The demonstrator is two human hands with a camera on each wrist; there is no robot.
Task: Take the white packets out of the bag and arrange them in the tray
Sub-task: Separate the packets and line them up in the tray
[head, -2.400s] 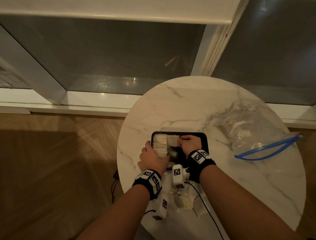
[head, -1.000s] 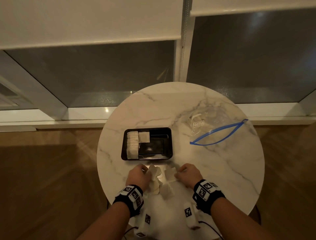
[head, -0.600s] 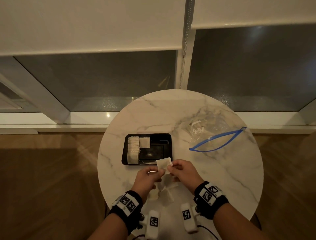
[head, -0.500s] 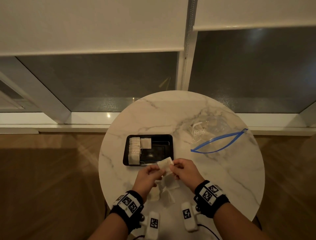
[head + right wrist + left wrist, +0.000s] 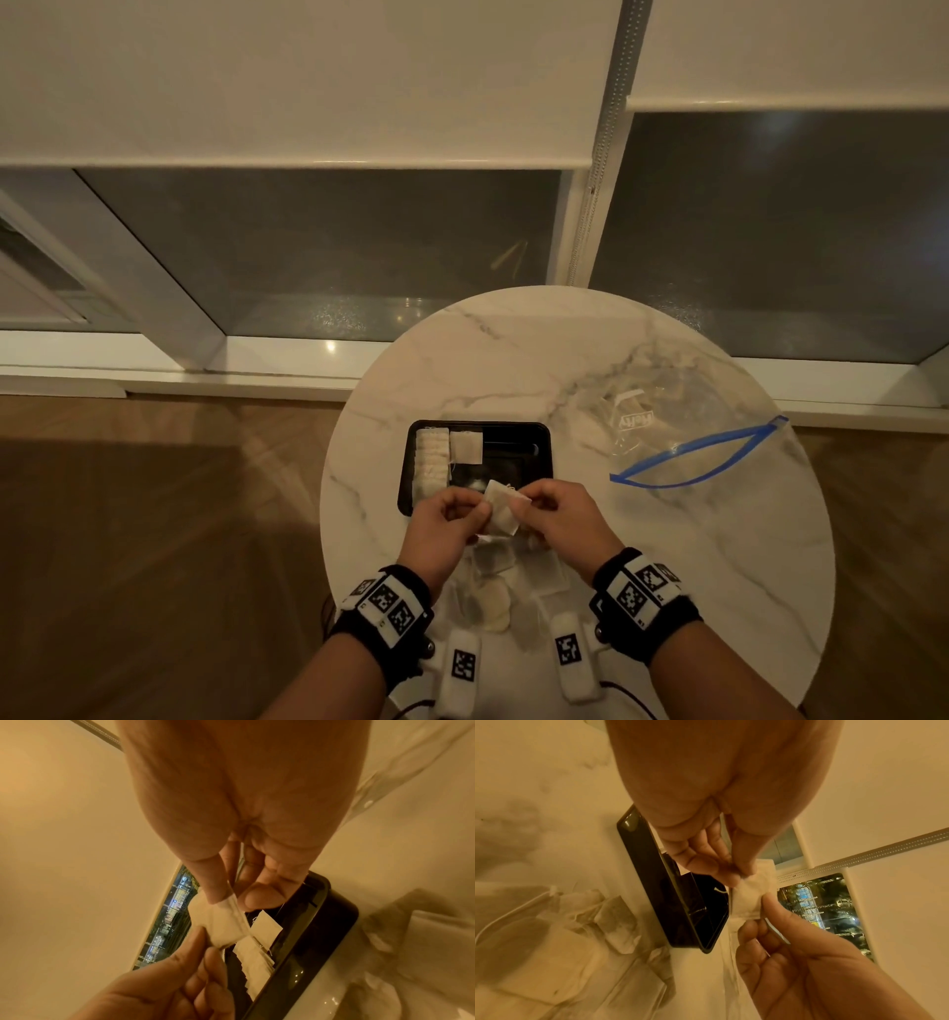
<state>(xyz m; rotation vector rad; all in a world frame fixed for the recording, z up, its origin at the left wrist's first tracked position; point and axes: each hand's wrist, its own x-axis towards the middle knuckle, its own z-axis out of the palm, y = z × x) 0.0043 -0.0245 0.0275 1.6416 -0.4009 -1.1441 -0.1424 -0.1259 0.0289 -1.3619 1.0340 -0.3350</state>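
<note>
Both hands pinch one white packet (image 5: 502,510) just above the near edge of the black tray (image 5: 540,443). My left hand (image 5: 445,519) grips its left side, my right hand (image 5: 547,509) its right side. The same white packet (image 5: 750,894) shows between fingertips in the left wrist view and, as the packet (image 5: 218,925), in the right wrist view. A row of packets (image 5: 430,462) stands along the tray's left side, with one flat packet (image 5: 466,447) beside it. Several loose packets (image 5: 493,591) lie on the table below my hands. The clear bag (image 5: 683,437) with a blue zip lies open at the right.
The round marble table (image 5: 513,360) stands before a window with white blinds. Wooden floor surrounds it. The tray's right half (image 5: 513,452) holds nothing. A white cable (image 5: 508,914) runs near the loose packets.
My hands left the tray, came back to the loose pile near the table's front edge, picked up one packet and raised it toward the tray's near edge.
</note>
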